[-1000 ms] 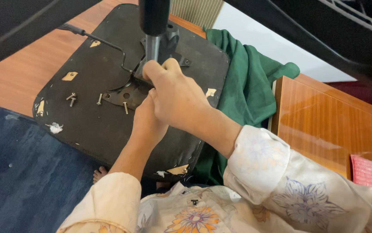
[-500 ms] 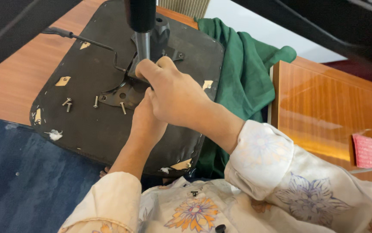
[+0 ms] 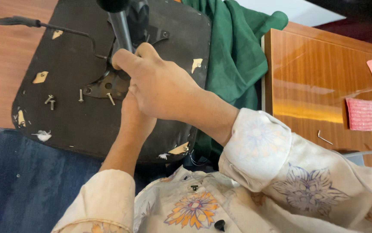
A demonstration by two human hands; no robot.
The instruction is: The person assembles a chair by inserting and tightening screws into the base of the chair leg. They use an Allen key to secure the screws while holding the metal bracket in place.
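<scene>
An upturned black chair seat lay across the wooden floor and the edge of a blue carpet, its underside facing up with torn patches showing pale foam. From the middle of that underside rose a grey metal column, set in a dark metal mounting plate. The right hand lay over the base of the column, its grip closed with the fingers curled against the column where it met the plate; whether they clasped the column itself or something small beneath them could not be told. The left hand came up from below and sat tucked under the right one, pressed against the plate, and its grip was hidden so that how far it was open could not be told. A thin black lever ran from the plate out to the left, ending in a dark handle over the floor. Several loose silver bolts stood on the seat just left of the plate, close beside the hands but apart from them. A green cloth was bunched against the seat's right edge, between it and a glossy wooden desk. On the desk lay a small metal hex key and a pink ridged pad, both well apart from the hands.
</scene>
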